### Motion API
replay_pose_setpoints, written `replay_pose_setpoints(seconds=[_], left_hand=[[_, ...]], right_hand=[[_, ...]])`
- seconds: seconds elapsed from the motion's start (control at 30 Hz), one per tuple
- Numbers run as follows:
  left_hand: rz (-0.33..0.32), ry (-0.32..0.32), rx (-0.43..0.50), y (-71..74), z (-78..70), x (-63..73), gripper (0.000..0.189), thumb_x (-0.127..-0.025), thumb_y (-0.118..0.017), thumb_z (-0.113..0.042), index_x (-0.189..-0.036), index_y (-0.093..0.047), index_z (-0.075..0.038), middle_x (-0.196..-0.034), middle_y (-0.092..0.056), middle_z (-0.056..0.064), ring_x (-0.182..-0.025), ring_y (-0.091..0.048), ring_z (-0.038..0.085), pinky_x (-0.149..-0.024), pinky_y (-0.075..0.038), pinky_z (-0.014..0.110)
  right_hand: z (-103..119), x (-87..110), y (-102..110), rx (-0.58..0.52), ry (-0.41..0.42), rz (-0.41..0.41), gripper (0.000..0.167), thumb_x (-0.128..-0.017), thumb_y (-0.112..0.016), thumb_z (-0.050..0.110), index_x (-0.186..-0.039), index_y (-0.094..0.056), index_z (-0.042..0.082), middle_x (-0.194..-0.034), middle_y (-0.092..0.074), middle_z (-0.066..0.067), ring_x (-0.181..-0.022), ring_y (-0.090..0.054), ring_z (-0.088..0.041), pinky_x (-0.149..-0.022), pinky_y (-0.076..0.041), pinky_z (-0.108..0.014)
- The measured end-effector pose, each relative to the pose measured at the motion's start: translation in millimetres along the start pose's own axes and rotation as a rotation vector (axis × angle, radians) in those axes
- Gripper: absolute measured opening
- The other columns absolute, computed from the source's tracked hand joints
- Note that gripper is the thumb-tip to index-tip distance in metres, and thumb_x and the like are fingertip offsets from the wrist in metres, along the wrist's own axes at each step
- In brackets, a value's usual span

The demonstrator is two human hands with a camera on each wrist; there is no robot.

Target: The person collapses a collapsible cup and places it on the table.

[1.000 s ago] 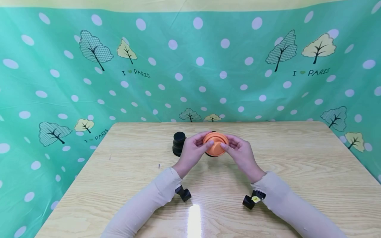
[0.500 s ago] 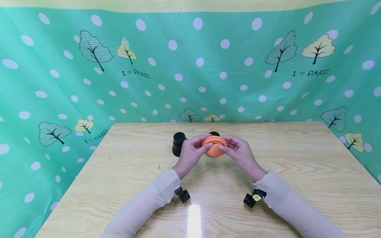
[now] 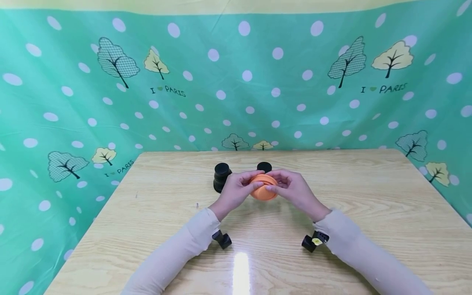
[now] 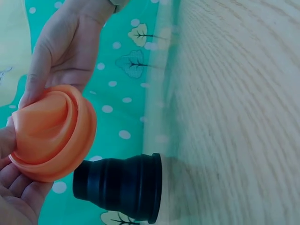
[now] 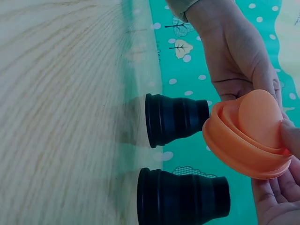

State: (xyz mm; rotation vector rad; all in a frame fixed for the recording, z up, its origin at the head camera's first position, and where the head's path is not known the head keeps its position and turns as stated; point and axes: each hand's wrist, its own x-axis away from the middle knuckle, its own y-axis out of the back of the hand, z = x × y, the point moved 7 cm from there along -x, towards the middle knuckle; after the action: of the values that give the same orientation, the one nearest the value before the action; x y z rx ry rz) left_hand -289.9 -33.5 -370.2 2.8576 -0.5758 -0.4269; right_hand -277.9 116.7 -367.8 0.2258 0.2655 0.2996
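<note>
Both hands hold an orange collapsible cup (image 3: 264, 194) above the table. My left hand (image 3: 234, 190) grips its left side and my right hand (image 3: 296, 192) its right side. Each thumb presses on the face turned toward me, while the other fingers lie behind the rim. Soft folded rings show on the cup, and its middle is pushed out of shape in the right wrist view. Just beyond the hands a black collapsible cup (image 3: 264, 166) stands upside down, partly hidden by them. A second black cup (image 3: 221, 178), also inverted and extended, stands left of my left hand.
The wooden table (image 3: 354, 192) reaches back to a green dotted curtain (image 3: 243, 98). Black wrist cameras are strapped to both sleeves. A small dark mark (image 3: 197, 205) shows on the tabletop at the left.
Both hands have brought the orange cup slightly lower and toward me, tilting its face more upward. The black cup behind it, mostly covered earlier, now shows its top.
</note>
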Motion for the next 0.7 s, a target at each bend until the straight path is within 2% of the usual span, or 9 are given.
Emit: replay_pose_setpoints(seconds=[0.13,0.27,0.47,0.6,0.7], left_hand=[[0.004,0.005,-0.008,1.0,-0.1,-0.2,0.038,-0.088,-0.067,-0.02,-0.124,-0.063,-0.007,-0.114,-0.067,0.008,-0.098,-0.066,0.014,-0.078,-0.055,0.027],[0.001,-0.004,-0.041,0.4,0.6,-1.4,0.037,-0.087,-0.069,-0.021,-0.121,-0.065,-0.008,-0.114,-0.067,0.007,-0.098,-0.065,0.012,-0.077,-0.055,0.026],[0.001,-0.006,-0.024,0.1,0.0,-3.7,0.036,-0.088,-0.068,-0.022,-0.121,-0.065,-0.01,-0.116,-0.067,0.006,-0.1,-0.064,0.013,-0.079,-0.055,0.026],[-0.053,-0.013,0.047,4.4,-3.1,-5.4,0.036,-0.092,-0.063,-0.023,-0.123,-0.062,-0.005,-0.119,-0.065,0.007,-0.104,-0.063,0.016,-0.084,-0.053,0.026],[-0.098,-0.009,0.074,7.9,-5.2,-5.7,0.037,-0.095,-0.059,-0.021,-0.126,-0.059,-0.001,-0.122,-0.063,0.009,-0.109,-0.061,0.017,-0.087,-0.051,0.025]], right_hand=[[2,-1.1,-1,0.037,-0.001,0.008,0.034,-0.085,-0.07,0.009,-0.116,-0.061,-0.001,-0.111,-0.065,-0.016,-0.096,-0.065,-0.02,-0.079,-0.055,-0.026],[1,-1.2,-2,0.057,-0.005,-0.018,0.03,-0.085,-0.069,0.005,-0.113,-0.062,-0.002,-0.108,-0.066,-0.016,-0.097,-0.064,-0.022,-0.08,-0.054,-0.025],[-1,0.9,0,-0.005,0.007,-0.079,0.028,-0.083,-0.07,0.002,-0.11,-0.062,-0.005,-0.101,-0.066,-0.018,-0.093,-0.063,-0.015,-0.08,-0.054,-0.026],[-1,1.6,6,-0.004,0.004,-0.139,0.031,-0.084,-0.071,0.006,-0.11,-0.061,-0.006,-0.1,-0.066,-0.018,-0.089,-0.062,-0.009,-0.081,-0.052,-0.021],[-2,1.7,11,-0.032,-0.009,-0.182,0.032,-0.085,-0.07,0.006,-0.112,-0.06,-0.007,-0.101,-0.064,-0.018,-0.088,-0.061,-0.008,-0.081,-0.051,-0.019]])
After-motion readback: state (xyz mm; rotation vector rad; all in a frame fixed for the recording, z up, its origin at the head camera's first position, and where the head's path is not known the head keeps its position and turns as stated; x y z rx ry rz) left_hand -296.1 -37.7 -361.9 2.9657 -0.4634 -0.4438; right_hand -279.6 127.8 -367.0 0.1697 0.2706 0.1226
